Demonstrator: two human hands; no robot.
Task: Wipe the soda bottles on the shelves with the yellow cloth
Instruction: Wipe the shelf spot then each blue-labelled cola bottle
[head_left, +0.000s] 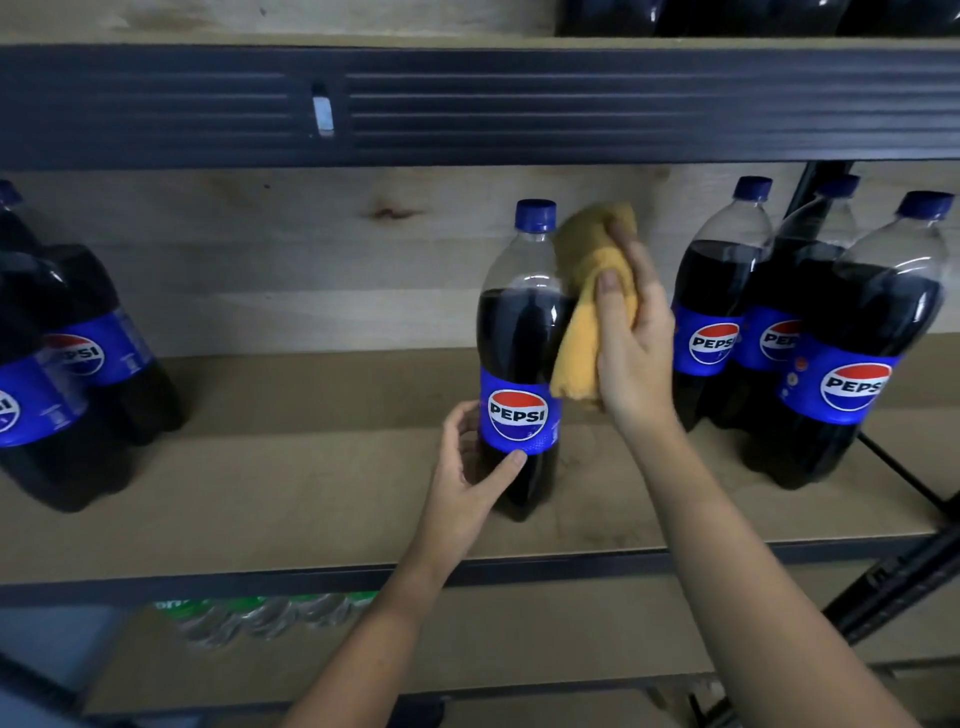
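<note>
Head view: left hand (470, 457) fingers grasp upright dark plastic Pepsi bottle (519, 358); right hand (631, 338) fingers clench crumpled yellow cloth (587, 301) against its shoulder; three more blue-capped bottles (810, 332) near right on wooden shelf (311, 499).

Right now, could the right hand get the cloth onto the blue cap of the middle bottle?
Probably yes: the right hand holds the yellow cloth just beside the cap, with nothing between them.

2 bare forearms, no sleeves; left grip (470, 457), right grip (631, 338).
</note>
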